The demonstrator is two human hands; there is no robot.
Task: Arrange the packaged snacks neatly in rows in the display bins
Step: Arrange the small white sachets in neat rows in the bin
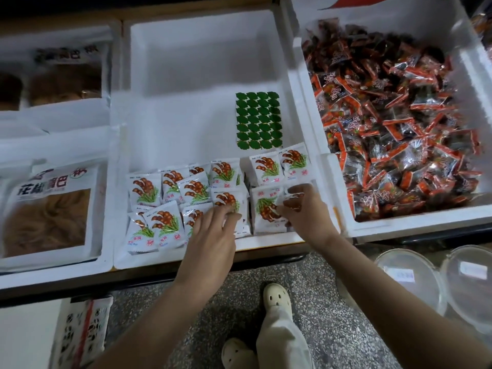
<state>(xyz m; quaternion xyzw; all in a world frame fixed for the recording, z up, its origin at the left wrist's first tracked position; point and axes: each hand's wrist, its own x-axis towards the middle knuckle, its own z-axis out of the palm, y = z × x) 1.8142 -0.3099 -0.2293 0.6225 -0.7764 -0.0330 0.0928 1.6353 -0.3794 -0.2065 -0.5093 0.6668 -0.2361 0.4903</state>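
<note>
The left hand (213,233) lies palm down over the near part of the white foam bin (202,62). Its fingers (231,214) are spread and nearly straight, and their tips rest on a small white snack packet (228,199) printed with brown pods and green leaves; they grasp nothing. The right hand (308,211) is just to the right of those fingertips. Its fingers (306,192) are curled and, with the thumb, pinch another small packet (292,198) by its edge. Between the two sets of fingertips lies a packet of the same kind (266,211) with its print turned upside down. More of these packets (159,206) lie left of the left fingers, overlapping unevenly, and two (279,166) sit side by side just beyond the right fingers. Farther beyond them a green sheet of scalloped shapes (257,120) lies flat on the bin floor. To the right of the right fingers is a second foam bin (399,227), piled with red-and-black wrapped snacks (399,129). Well left of the left fingers are large bags with brown contents (50,209). Nearer than both hands, white clogs (277,296) stand on the speckled floor (332,328), with clear plastic lids (410,278) to their right.
</note>
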